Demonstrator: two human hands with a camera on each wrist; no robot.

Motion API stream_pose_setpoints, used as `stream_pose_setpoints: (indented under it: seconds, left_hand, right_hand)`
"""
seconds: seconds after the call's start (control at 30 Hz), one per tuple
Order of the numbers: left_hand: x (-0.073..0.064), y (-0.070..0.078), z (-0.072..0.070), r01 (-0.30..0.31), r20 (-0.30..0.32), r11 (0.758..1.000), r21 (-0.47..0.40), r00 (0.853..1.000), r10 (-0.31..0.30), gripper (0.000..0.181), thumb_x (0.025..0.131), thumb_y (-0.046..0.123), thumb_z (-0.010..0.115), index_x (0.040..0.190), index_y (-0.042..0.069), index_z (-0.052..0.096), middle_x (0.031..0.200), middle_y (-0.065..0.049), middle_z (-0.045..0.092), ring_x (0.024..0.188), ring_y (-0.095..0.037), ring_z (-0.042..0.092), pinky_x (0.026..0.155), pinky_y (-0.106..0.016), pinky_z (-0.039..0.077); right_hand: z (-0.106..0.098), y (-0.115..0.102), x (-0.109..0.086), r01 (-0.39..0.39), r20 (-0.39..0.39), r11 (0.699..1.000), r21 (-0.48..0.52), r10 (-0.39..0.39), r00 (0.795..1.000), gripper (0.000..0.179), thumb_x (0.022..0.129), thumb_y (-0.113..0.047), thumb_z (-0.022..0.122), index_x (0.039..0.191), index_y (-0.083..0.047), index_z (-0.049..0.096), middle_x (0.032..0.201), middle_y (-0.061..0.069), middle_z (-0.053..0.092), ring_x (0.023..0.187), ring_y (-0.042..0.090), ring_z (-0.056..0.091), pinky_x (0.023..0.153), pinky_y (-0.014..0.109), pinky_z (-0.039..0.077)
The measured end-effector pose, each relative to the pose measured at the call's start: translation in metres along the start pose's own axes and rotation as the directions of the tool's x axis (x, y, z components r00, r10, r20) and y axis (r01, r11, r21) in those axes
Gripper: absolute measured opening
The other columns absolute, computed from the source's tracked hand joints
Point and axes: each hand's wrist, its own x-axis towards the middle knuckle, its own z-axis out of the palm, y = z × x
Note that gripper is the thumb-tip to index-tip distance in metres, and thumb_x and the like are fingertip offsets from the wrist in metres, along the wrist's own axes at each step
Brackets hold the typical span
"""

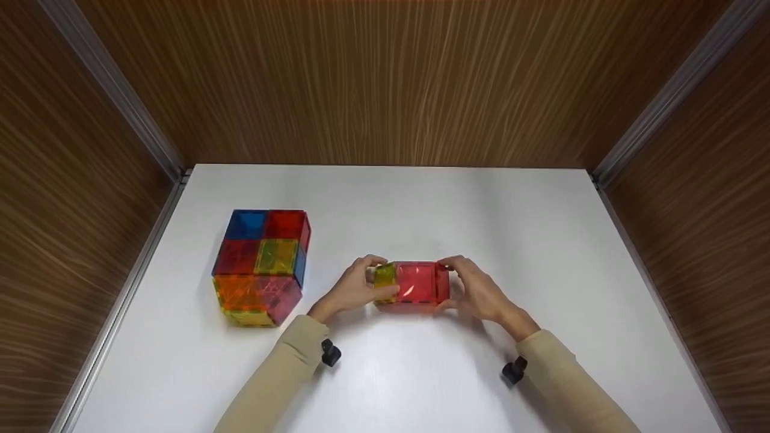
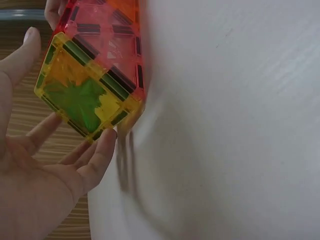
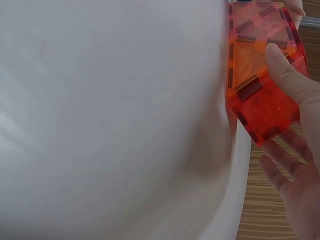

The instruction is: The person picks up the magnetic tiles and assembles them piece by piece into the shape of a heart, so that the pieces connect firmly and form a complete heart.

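A small see-through box of magnetic tiles (image 1: 415,282) lies on the white table between my two hands. Its top is pink, with a yellow end at the left and a red end at the right. My left hand (image 1: 355,285) reaches round the yellow end tile (image 2: 82,95), fingertips at its edge; its thumb overlaps the top in the head view. At the other end, my right hand (image 1: 478,291) grips the box. The right thumb (image 3: 285,70) lies on the orange triangle tile (image 3: 247,62) of the front side, and the fingers pass behind the red end tile (image 3: 267,110).
A larger block of magnetic tiles (image 1: 240,258) in blue, red, yellow, orange and pink stands at the left of the table. Wood-grain walls (image 1: 385,84) enclose the white table (image 1: 385,385) at the back and both sides. A small black camera sits at each wrist.
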Motion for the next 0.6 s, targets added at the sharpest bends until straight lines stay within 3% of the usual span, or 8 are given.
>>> stream_pose_setpoints:
  seconds: [0.17, 0.27, 0.43, 0.6]
  left_hand:
    - [0.003, 0.004, 0.006, 0.037, -0.081, 0.999, 0.013, 0.996, -0.036, 0.074, 0.091, 0.047, 0.080, 0.145, 0.003, 0.055, 0.141, -0.019, 0.062, 0.106, -0.025, 0.063, 0.086, -0.032, 0.055]
    - [0.003, 0.005, 0.009, 0.055, -0.101, 0.998, -0.005, 0.993, -0.055, 0.074, 0.090, 0.047, 0.081, 0.143, 0.002, 0.058, 0.138, -0.017, 0.065, 0.109, -0.025, 0.065, 0.091, -0.033, 0.058]
    - [0.001, 0.006, 0.011, 0.033, -0.120, 0.999, -0.016, 0.992, -0.034, 0.072, 0.089, 0.042, 0.084, 0.142, -0.001, 0.059, 0.136, -0.017, 0.067, 0.107, -0.027, 0.067, 0.089, -0.033, 0.059]
    - [-0.005, 0.008, 0.014, 0.020, -0.153, 1.000, 0.003, 0.988, -0.020, 0.075, 0.086, 0.042, 0.087, 0.143, 0.002, 0.059, 0.137, -0.016, 0.066, 0.105, -0.024, 0.061, 0.089, -0.033, 0.055]
  right_hand:
    - [0.004, 0.000, -0.003, 0.105, -0.056, 0.988, -0.115, -0.112, 0.992, 0.087, 0.071, -0.024, 0.100, 0.142, -0.007, 0.052, 0.135, 0.011, 0.066, 0.128, 0.030, 0.063, 0.107, 0.052, 0.057]
    - [0.004, -0.001, -0.005, 0.097, -0.060, 0.989, -0.108, -0.104, 0.993, 0.089, 0.071, -0.026, 0.100, 0.143, -0.008, 0.053, 0.137, 0.010, 0.064, 0.129, 0.029, 0.062, 0.107, 0.052, 0.057]
    - [0.001, 0.000, -0.007, -0.035, -0.050, 0.993, 0.116, 0.041, 0.998, 0.092, 0.073, -0.032, 0.098, 0.149, -0.005, 0.053, 0.145, 0.016, 0.060, 0.130, 0.036, 0.060, 0.102, 0.055, 0.057]
    - [-0.001, 0.000, -0.003, -0.216, -0.008, 0.929, 0.301, 0.230, 0.973, 0.085, 0.085, -0.030, 0.090, 0.153, 0.001, 0.049, 0.149, 0.024, 0.058, 0.127, 0.041, 0.061, 0.102, 0.057, 0.055]
